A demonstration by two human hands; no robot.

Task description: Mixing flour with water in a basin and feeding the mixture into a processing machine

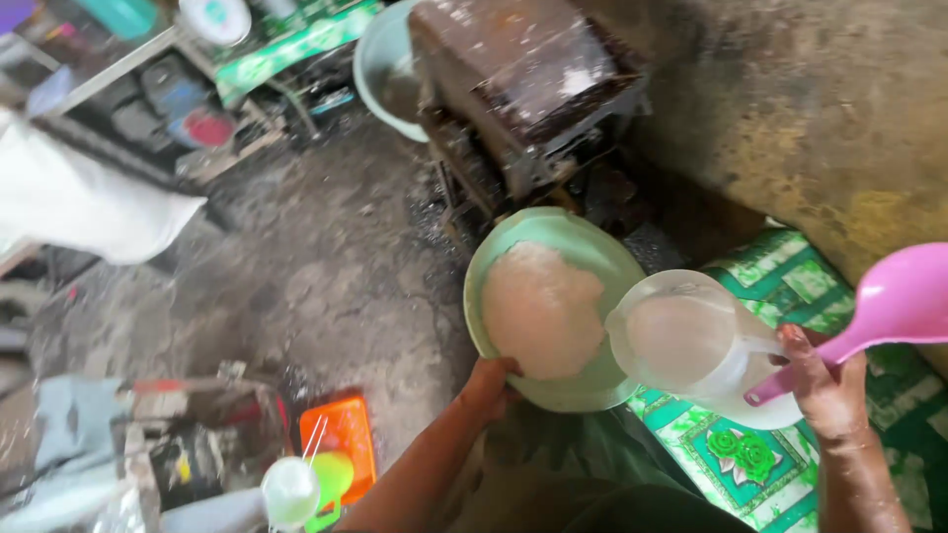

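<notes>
Two hands gripping: left (pixel 487 383) green basin (pixel 583 242) of white shreds, right (pixel 825 380) clear jug (pixel 691 341), pink ladle (pixel 894 296).

Single head-worn view, looking steeply down, close over the green bowl (pixel 583 242), floor beyond

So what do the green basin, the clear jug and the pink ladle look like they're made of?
Green basin: probably plastic, with a smooth, matte, evenly coloured rim. Clear jug: likely translucent plastic, cloudy walls with a moulded handle. Pink ladle: plastic by its look, glossy and uniformly pink.
</notes>
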